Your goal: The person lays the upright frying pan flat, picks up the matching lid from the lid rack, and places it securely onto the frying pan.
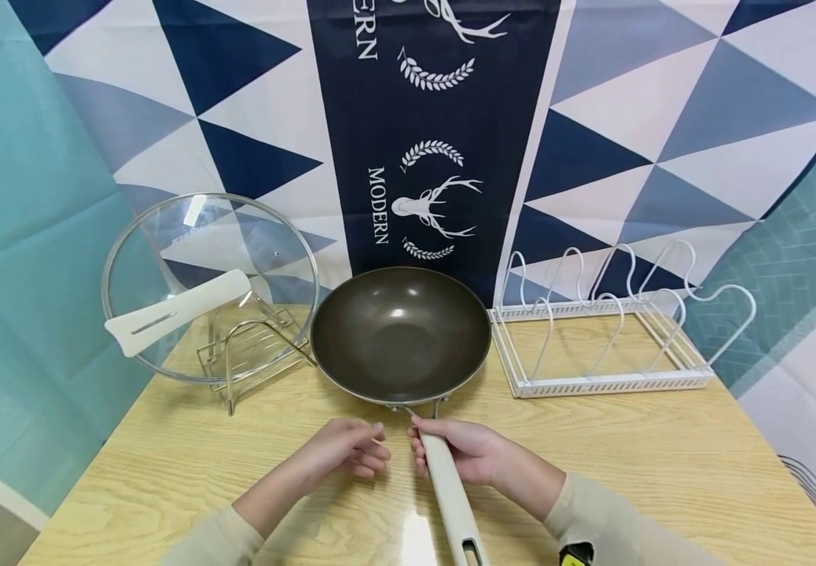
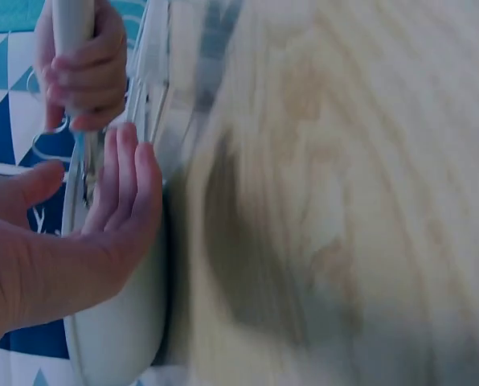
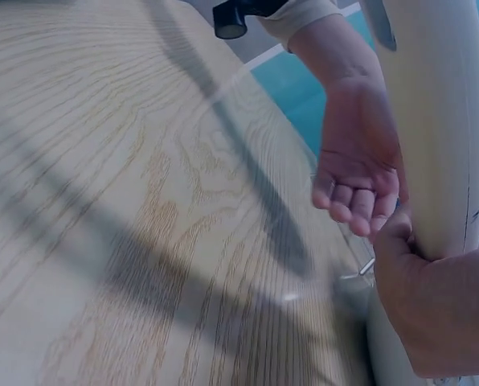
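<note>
A pale wood-grain tabletop point(image 1: 578, 472) stands before a hanging patterned with blue, grey and white triangles point(image 1: 698, 94), its dark central band point(image 1: 422, 118) printed with stag heads and the word MODERN. From my distant seat, through the head camera, I see a dark-lined pan point(image 1: 401, 346) in the middle, its bowl turned upward, its pale handle point(image 1: 446, 487) slanting toward the wearer; I cannot tell whether its base touches the wood. The right hand point(image 1: 475, 452) grips that handle close to the bowl, thumb along the top and fingers wrapped around. The left hand point(image 1: 351, 448) holds nothing, its fingers relaxed just beside the handle, palm turned inward. On the left, a clear lid point(image 1: 281, 251) with a long pale grip point(image 1: 181, 310) is propped upright at a wire stand point(image 1: 229, 369); on the right lies a white rack point(image 1: 613, 385) with tall looped dividers. I judge the pan stiff and fairly weighty, most of its load out in the bowl, so it would tend to tip nose-down if held far back. The hold near the metal joint point(image 1: 436, 407) seems sensible to me; a second palm under the rim would steady it. The handle looks smooth and might twist in a loose grasp, and the dark lining could scratch.
</note>
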### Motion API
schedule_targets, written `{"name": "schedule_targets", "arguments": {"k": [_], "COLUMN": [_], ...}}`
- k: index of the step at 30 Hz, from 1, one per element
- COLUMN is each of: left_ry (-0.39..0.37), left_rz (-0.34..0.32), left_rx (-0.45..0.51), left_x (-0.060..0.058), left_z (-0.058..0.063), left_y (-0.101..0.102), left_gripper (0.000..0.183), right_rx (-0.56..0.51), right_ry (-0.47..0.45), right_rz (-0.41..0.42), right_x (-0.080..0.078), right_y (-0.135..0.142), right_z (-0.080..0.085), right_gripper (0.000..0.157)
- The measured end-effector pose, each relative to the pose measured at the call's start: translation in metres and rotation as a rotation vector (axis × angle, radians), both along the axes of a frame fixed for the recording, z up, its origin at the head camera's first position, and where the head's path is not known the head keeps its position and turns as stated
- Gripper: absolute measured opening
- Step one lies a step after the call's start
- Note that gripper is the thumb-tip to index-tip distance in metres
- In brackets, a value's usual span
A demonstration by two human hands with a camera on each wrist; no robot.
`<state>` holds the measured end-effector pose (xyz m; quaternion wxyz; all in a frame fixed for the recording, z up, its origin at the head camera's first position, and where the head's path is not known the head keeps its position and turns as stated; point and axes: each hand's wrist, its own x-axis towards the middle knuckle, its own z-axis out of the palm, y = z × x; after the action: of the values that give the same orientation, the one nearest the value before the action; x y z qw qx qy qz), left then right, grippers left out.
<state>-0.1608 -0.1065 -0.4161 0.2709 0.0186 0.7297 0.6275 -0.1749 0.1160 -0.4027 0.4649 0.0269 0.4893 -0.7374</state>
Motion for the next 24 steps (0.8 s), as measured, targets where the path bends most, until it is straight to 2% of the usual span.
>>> {"name": "schedule_targets", "arguments": {"k": [4,7,12,17,20,24], "left_ry": [0.060,0.077,0.101,0.129,0.147,0.182], "left_rz": [0.179,0.316,0.468,0.540,0.555,0.560], "left_rx": [-0.035,-0.061,-0.085,-0.098,-0.091,-0.128], "left_x": [-0.010,-0.019,-0.037,-0.053,-0.060,-0.068], "left_z": [0.004,0.007,0.009,0.011,0.012,0.014], "left_y": [-0.003,-0.005,-0.014,-0.028,-0.034,-0.038], "left_gripper": [0.043,0.035,0.026,0.030,0.038,0.041], "right_rx": [0.002,0.010,0.044,0.057,0.053,0.056], "right_ry": [0.022,0.034,0.078,0.099,0.109,0.133], "right_rz": [-0.005,-0.013,-0.011,0.017,0.039,0.050], "right_x": [0.002,0.005,0.013,0.018,0.019,0.020], "right_y": [0.003,0.005,0.009,0.012,0.014,0.016], "right_z": [0.000,0.000,0.001,0.003,0.005,0.006], "right_gripper": [0.021,0.019,0.015,0.011,0.011,0.012]}}
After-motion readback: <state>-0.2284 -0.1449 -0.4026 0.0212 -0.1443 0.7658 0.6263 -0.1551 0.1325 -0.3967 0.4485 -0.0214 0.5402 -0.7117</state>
